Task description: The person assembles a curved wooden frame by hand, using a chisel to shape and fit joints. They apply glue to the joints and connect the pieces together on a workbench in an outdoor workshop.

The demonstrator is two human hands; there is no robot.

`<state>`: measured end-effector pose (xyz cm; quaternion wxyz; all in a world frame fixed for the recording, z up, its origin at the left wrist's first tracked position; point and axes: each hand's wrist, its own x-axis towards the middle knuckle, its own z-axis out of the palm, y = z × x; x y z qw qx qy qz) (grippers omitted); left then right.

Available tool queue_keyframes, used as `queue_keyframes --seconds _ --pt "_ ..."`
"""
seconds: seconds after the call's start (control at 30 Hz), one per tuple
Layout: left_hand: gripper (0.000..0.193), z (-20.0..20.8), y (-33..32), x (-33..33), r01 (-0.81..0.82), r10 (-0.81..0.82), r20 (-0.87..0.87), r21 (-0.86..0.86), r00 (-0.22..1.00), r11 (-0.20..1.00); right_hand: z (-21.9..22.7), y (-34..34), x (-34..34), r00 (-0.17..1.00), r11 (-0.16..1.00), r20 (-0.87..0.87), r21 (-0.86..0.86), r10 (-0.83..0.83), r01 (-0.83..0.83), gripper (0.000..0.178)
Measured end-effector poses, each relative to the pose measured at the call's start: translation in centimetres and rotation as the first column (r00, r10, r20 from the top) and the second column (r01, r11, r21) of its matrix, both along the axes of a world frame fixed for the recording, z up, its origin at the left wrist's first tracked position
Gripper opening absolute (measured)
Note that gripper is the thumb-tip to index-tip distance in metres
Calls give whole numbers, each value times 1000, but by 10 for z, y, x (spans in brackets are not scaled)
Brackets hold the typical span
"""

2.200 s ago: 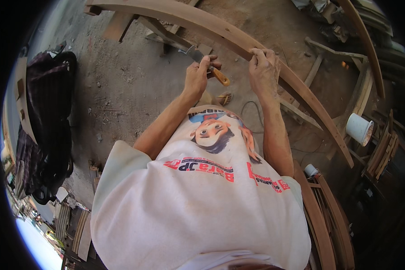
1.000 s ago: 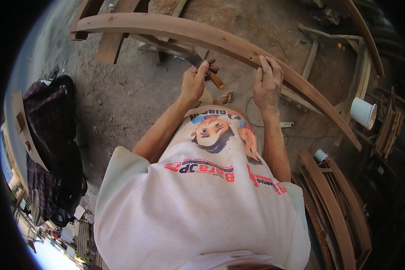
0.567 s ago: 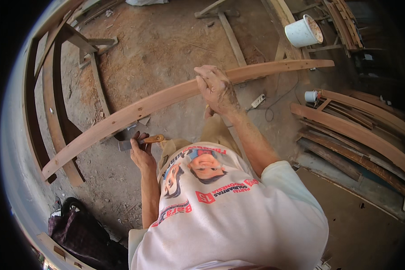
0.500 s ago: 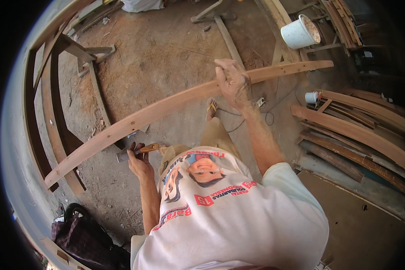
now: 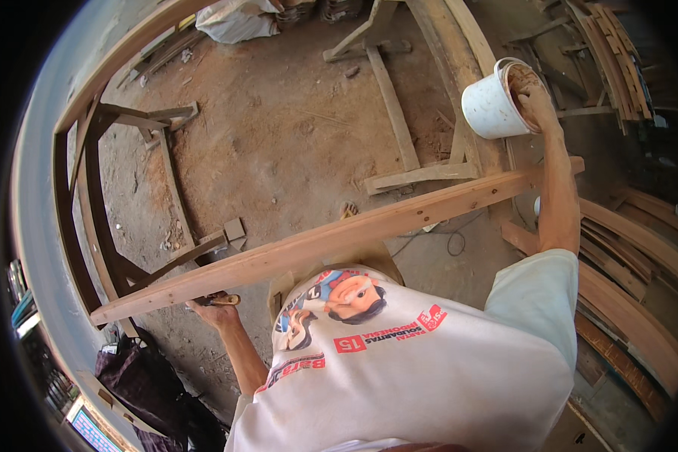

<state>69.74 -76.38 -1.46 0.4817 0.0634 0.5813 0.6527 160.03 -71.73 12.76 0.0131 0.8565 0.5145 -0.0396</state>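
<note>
A long, slightly curved wooden plank (image 5: 339,239) runs across the view in front of my chest, from lower left to upper right. My left hand (image 5: 212,310) is just under its lower left end, closed around a small tool with a wooden handle (image 5: 224,300). My right arm stretches over the plank's far end. My right hand (image 5: 535,96) is at the rim of a white bucket (image 5: 488,107) with brown stuff inside, and its fingers reach into the opening. Whether they grip anything is hidden.
A dark wooden frame (image 5: 79,218) stands on the dirt floor at the left. Loose planks (image 5: 393,105) lie ahead, and curved wooden pieces (image 5: 633,256) are stacked at the right. There is a white sack (image 5: 237,19) at the top, a dark bag (image 5: 139,384) at lower left and a thin cable (image 5: 450,242) on the floor.
My right hand has let go of the plank and reached out to the white bucket. My left hand keeps the tool and now sits below the plank's left end. The view has swung round.
</note>
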Motion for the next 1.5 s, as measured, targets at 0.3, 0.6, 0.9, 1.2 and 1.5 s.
queue_keyframes --seconds 0.3,0.6,0.9,1.2,1.5 --pt "74 -4 7 38 -234 233 -77 5 969 972 -99 49 101 958 880 144 -447 248 -161 37" --pt "71 4 2 59 -283 285 -85 32 955 958 -93 32 120 934 881 195 -431 300 -193 39" --pt "52 8 1 39 -225 219 -60 -114 974 968 38 -12 123 874 985 -457 -122 -164 121 35" --pt "51 45 14 -16 -297 288 -95 -94 953 950 102 -5 -129 671 991 -733 136 110 -14 31" --pt "44 38 1 -64 -22 17 -53 -93 998 995 26 55 -536 104 950 -981 128 164 -283 20"
